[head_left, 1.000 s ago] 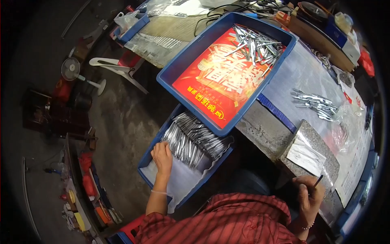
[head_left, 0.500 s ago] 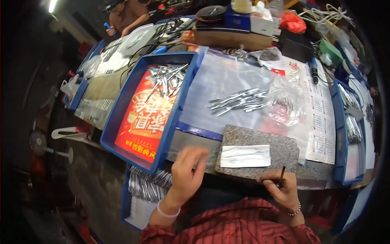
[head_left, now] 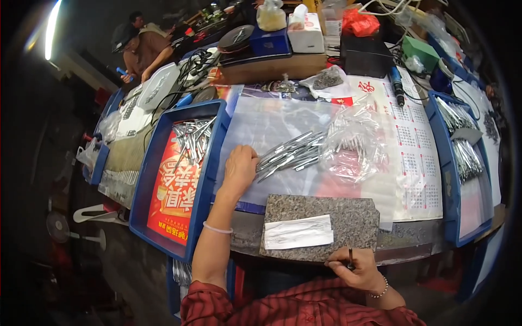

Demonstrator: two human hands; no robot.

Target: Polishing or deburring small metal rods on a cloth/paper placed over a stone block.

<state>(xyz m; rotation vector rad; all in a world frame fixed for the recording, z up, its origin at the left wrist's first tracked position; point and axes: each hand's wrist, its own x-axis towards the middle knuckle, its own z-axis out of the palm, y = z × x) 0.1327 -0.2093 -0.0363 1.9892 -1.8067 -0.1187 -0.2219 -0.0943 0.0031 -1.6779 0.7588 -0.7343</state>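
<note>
Metal rods point(head_left: 293, 154) lie just right of the left hand point(head_left: 240, 169), which has moved up from the lower blue tray point(head_left: 171, 282), bringing them within its reach, its grip unclear, while the right hand point(head_left: 356, 270) clasps a thin dark tool point(head_left: 350, 254).

Left grip point(head_left: 239, 168) gone from lower blue tray point(head_left: 173, 296), now at loose metal rods point(head_left: 293, 155)

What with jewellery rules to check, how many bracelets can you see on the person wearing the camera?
2: a pale band around the left forearm and a beaded bracelet around the right wrist. Sleeves may hide others.
</note>
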